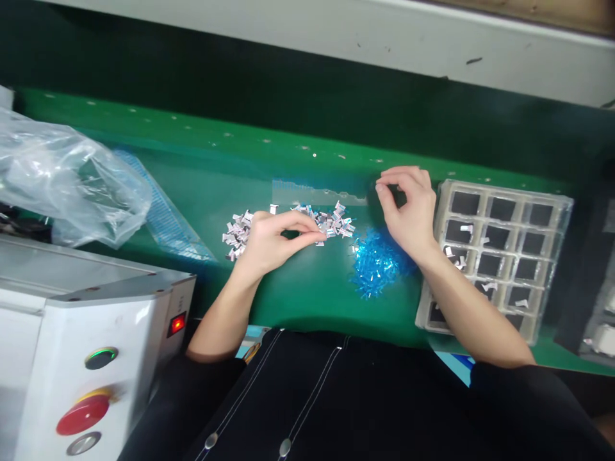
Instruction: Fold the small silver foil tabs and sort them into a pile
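Note:
My left hand (271, 242) rests on the green table (307, 288), thumb and fingers pinched together over a heap of small silvery metal parts (336, 223); what it pinches is too small to name. My right hand (408, 208) hovers to the right, fingertips curled into a pinch above the table, and any held piece is too small to see. Below it lies a pile of thin blue film scraps (377, 262). A clear compartment tray (500, 246) with dark cells and a few small parts sits just right of my right wrist.
A crumpled clear plastic bag (67, 186) lies at the left, over a blue ribbed sheet (168, 218). A white machine (86, 346) with a red mushroom button (82, 415) and a lit red switch stands at the lower left. A grey rail runs along the back.

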`<state>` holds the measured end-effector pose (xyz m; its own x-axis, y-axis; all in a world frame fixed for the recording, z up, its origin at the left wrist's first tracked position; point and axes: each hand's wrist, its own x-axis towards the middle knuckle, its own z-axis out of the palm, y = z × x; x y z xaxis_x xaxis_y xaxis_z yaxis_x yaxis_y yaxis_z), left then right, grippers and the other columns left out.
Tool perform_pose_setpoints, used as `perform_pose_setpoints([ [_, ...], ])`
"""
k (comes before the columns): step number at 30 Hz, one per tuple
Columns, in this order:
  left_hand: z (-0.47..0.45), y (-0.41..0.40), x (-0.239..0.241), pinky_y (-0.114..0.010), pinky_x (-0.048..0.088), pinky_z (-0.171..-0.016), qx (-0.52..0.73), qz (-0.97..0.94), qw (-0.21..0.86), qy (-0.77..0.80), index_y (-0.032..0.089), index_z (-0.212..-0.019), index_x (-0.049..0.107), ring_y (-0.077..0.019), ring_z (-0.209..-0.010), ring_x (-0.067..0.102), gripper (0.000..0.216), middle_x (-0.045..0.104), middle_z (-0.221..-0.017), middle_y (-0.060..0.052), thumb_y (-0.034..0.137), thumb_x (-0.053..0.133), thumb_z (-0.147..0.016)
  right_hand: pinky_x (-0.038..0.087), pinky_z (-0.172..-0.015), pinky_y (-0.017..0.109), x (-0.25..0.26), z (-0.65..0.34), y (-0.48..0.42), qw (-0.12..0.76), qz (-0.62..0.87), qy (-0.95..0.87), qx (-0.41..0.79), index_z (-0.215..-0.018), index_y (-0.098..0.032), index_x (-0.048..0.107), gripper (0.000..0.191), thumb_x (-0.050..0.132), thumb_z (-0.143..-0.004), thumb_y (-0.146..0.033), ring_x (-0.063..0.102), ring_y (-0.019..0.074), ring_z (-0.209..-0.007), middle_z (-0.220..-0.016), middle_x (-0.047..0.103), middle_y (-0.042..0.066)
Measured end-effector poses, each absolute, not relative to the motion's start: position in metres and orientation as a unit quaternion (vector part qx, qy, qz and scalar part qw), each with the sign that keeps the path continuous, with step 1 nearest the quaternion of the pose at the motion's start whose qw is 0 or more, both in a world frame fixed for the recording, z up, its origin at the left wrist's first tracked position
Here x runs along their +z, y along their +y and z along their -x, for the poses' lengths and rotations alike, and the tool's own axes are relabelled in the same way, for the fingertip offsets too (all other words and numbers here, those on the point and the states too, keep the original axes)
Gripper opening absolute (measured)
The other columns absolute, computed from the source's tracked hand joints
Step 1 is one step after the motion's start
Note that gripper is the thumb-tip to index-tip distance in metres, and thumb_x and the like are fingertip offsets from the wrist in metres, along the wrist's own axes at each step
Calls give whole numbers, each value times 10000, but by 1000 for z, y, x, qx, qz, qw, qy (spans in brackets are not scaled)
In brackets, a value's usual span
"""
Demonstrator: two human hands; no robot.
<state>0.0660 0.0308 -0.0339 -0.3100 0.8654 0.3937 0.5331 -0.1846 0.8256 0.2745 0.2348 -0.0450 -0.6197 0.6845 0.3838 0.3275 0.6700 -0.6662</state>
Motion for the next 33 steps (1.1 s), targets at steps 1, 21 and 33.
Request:
perform_pose_setpoints([
  [1, -69, 32, -36, -202, 680, -688, 529, -572, 150, 609, 224, -889, 830, -132, -688, 834, 191, 866, -824, 19, 364, 943, -954, 602, -1063, 541, -40, -274, 230, 336, 279, -847, 303, -1023, -270, 759, 106, 691, -1092, -313, 744, 298, -1157, -1140, 813, 59],
  [21, -84, 40, -48, -212, 703, -715, 524, -640, 42, 561, 226, -985, 827, -134, -693, 836, 108, 863, -835, 35, 288, 915, -982, 633, -919, 407, -22, -269, 179, 265, 132, -809, 508, -1066, -266, 771, 63, 722, -1102, -254, 797, 213, -1011, -1064, 843, 22],
  [33, -85, 39, -46, -214, 691, -694, 525, -638, 56, 561, 234, -1003, 835, -134, -696, 838, 94, 871, -851, 43, 257, 921, -972, 605, -1050, 478, -30, -271, 182, 267, 138, -824, 480, -1267, -294, 813, 198, 710, -1107, -236, 785, 242, -1153, -1224, 860, 36],
])
